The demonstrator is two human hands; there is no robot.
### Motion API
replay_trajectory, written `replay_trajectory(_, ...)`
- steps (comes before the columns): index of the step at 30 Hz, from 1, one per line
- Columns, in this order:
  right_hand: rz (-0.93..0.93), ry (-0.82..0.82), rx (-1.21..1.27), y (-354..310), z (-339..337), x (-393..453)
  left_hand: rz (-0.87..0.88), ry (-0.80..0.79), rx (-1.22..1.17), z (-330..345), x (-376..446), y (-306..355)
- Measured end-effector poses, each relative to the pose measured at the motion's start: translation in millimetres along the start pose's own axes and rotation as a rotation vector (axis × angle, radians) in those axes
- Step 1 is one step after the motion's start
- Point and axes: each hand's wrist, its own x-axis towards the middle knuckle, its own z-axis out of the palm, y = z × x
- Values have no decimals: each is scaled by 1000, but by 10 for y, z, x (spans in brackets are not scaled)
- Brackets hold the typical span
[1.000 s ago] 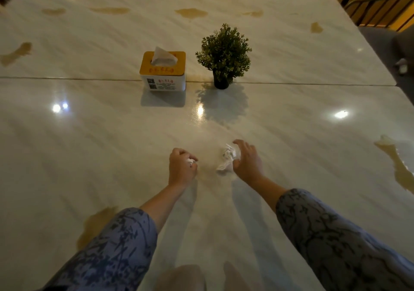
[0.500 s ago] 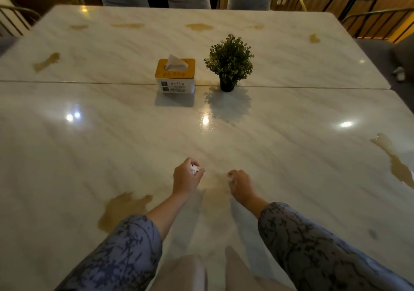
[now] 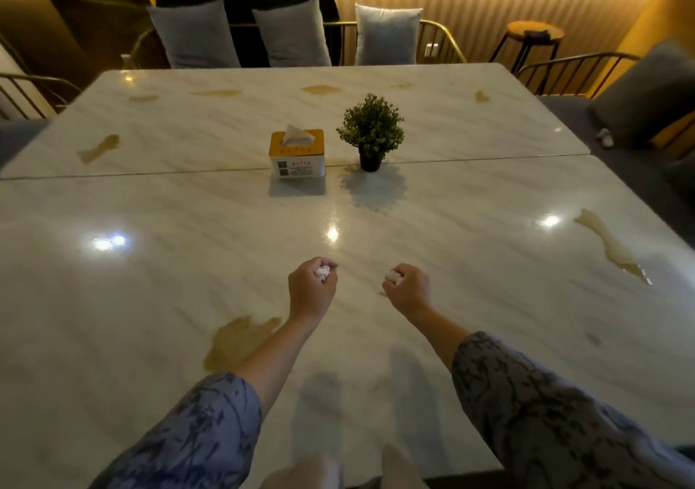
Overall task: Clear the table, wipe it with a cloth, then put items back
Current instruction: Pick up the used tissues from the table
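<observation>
Nearest: two patterned sleeves reach out over the marble table (image 3: 113,300). A brown spill (image 3: 235,340) lies on the top just left of the left forearm.

Left hand (image 3: 312,291) is a fist curled round a small white wad of tissue (image 3: 322,271); only a bit shows between the fingers. Right hand (image 3: 408,291) likewise, fingers closed on a second white wad (image 3: 393,275). Whether either fist touches the top, I cannot tell. The wads are balled up; no long axis or heading to read.

Mid table: a tissue box (image 3: 297,154) with a sheet standing up out of its slot, long side running left to right, printed face toward the wearer. Just beside it on the right, a small potted plant (image 3: 370,131), upright. Both sit by the seam between the two tabletops.

Right edge: a long pale spill (image 3: 609,244) running diagonally. Far half: several more brown patches.

Judgement: clearing is in hand, with scrap tissue gathered up and the box and plant not yet lifted off. The next move calls for getting rid of the wads to free both hands, then carrying the box and plant away before any wiping.
</observation>
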Motion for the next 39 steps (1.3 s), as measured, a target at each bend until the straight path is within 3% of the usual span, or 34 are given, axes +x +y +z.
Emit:
replay_trajectory(4, -79, 60, 102, -218, -68, -222, 61, -25, -70, -115, -41, 146)
replay_trajectory(8, -100, 188, 187, -254, -230, -438, 50, -154, -158, -55, -82, 177)
replay_trajectory(15, -125, 335, 148, 179, -846, -820, 80, -274, -201, 428, -410, 561)
replay_trajectory(24, 8, 533, 138, 975, -2006, -958, 203, -486, -115, 1458, -823, 1524)
replay_trajectory(33, 67, 622, 111, 2146, -3666, -743, 340, -646, -134, 3092, -1240, 2817)
replay_trajectory(39, 55, 621, 91, 2765, -4579, -623, 314, -676, -170, 3879, -1497, 3487)
